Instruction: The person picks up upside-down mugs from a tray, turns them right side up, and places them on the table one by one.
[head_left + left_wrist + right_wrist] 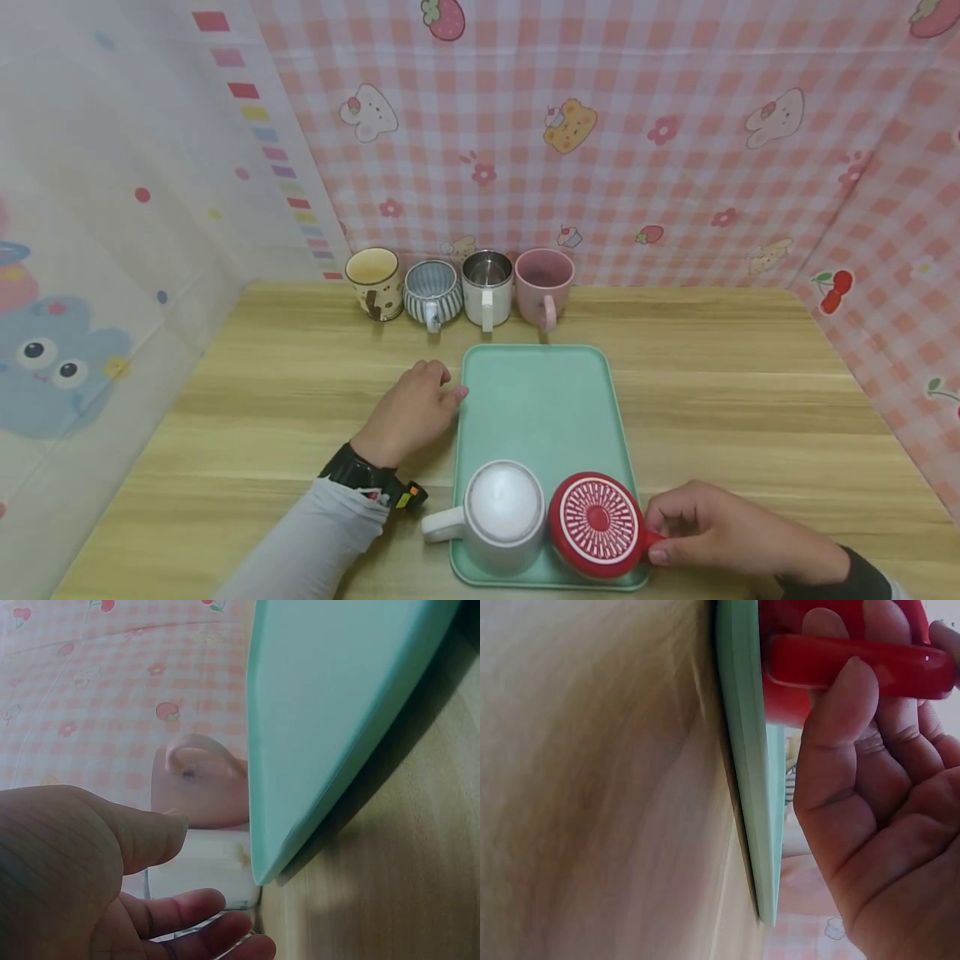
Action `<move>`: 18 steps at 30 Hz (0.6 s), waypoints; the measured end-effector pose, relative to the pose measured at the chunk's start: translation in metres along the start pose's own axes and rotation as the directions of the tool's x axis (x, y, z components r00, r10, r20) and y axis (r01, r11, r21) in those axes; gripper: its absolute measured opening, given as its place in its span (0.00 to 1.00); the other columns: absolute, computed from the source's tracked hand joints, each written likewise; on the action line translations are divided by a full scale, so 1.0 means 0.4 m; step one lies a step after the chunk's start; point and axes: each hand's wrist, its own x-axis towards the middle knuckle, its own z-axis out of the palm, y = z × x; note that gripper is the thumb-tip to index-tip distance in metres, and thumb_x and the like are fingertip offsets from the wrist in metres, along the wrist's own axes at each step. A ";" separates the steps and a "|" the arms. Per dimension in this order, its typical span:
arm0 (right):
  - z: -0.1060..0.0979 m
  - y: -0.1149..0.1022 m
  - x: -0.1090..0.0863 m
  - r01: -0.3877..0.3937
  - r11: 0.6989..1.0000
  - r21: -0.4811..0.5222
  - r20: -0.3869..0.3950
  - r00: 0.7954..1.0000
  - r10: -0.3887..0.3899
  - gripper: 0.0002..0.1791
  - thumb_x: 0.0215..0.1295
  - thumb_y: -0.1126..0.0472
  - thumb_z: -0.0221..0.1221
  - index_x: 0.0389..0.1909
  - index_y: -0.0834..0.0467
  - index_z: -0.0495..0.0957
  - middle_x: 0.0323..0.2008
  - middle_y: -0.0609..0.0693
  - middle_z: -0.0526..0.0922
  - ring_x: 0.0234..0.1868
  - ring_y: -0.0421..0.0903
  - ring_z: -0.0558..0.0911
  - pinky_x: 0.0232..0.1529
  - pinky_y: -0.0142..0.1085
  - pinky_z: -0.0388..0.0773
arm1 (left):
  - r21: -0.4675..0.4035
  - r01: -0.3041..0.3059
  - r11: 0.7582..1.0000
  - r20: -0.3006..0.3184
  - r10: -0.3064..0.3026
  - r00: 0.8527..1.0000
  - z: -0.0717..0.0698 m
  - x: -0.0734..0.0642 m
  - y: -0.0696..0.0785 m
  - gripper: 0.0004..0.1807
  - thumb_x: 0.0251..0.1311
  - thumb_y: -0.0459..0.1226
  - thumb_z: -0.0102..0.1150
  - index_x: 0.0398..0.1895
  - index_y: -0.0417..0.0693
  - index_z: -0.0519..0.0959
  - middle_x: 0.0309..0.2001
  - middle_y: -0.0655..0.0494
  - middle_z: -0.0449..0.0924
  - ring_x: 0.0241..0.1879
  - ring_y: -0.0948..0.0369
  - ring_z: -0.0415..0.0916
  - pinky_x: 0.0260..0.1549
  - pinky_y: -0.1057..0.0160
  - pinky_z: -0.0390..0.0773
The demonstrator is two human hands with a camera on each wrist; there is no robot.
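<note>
Upside down on the green tray are a white mug and a red mug with a pattern of white lines on its base. My right hand pinches the red mug's handle between fingers and thumb at the tray's near right corner. The white mug's handle points left, past the tray's edge. My left hand holds nothing. Its fingers are loosely bent beside the tray's left rim; whether the thumb touches the rim I cannot tell.
Along the back of the wooden table stand a yellow mug, a grey striped cup, a white mug with a metal inside and a pink mug, all upright. A checked cloth hangs behind them.
</note>
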 end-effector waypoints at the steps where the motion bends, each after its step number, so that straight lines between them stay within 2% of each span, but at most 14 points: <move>1: 0.003 0.000 -0.002 -0.005 1.000 -0.009 -0.005 1.000 0.005 0.05 0.75 0.68 0.58 0.42 0.59 0.82 0.31 0.61 0.80 0.33 0.30 0.76 0.31 0.29 0.77 | 0.000 -0.001 1.000 0.000 0.001 1.000 0.000 0.000 0.000 0.22 0.76 0.50 0.56 0.56 0.40 0.78 0.47 0.47 0.80 0.46 0.52 0.77 0.52 0.49 0.81; 5: 0.013 -0.001 -0.008 -0.027 0.999 -0.024 -0.020 0.999 0.026 0.08 0.77 0.68 0.55 0.45 0.58 0.83 0.34 0.58 0.83 0.35 0.33 0.79 0.33 0.30 0.77 | -0.003 -0.003 1.000 0.000 0.003 1.000 0.000 -0.001 0.002 0.22 0.76 0.50 0.56 0.56 0.40 0.78 0.47 0.47 0.80 0.46 0.52 0.77 0.52 0.49 0.81; 11: 0.026 -0.011 -0.010 -0.012 0.990 -0.140 -0.086 0.996 0.000 0.10 0.80 0.66 0.51 0.48 0.53 0.80 0.30 0.54 0.76 0.32 0.36 0.77 0.30 0.29 0.75 | -0.006 -0.003 1.000 -0.002 0.003 1.000 0.000 0.000 0.004 0.22 0.76 0.50 0.56 0.56 0.40 0.78 0.47 0.47 0.79 0.46 0.52 0.78 0.52 0.49 0.81; 16: 0.034 -0.019 -0.012 -0.092 0.971 -0.221 -0.145 0.988 0.060 0.08 0.82 0.61 0.50 0.48 0.47 0.77 0.31 0.48 0.74 0.34 0.37 0.77 0.32 0.30 0.75 | -0.009 -0.001 1.000 0.002 0.001 1.000 -0.001 0.000 0.005 0.22 0.76 0.50 0.55 0.56 0.40 0.78 0.47 0.47 0.79 0.46 0.52 0.78 0.52 0.49 0.81; 18: 0.039 -0.019 -0.013 -0.102 0.959 -0.266 -0.164 0.985 0.059 0.07 0.82 0.59 0.50 0.49 0.45 0.76 0.32 0.47 0.74 0.35 0.38 0.77 0.33 0.31 0.75 | -0.008 -0.003 1.000 0.006 0.003 1.000 0.000 0.000 0.004 0.22 0.76 0.49 0.55 0.56 0.40 0.78 0.47 0.47 0.79 0.46 0.52 0.77 0.52 0.49 0.81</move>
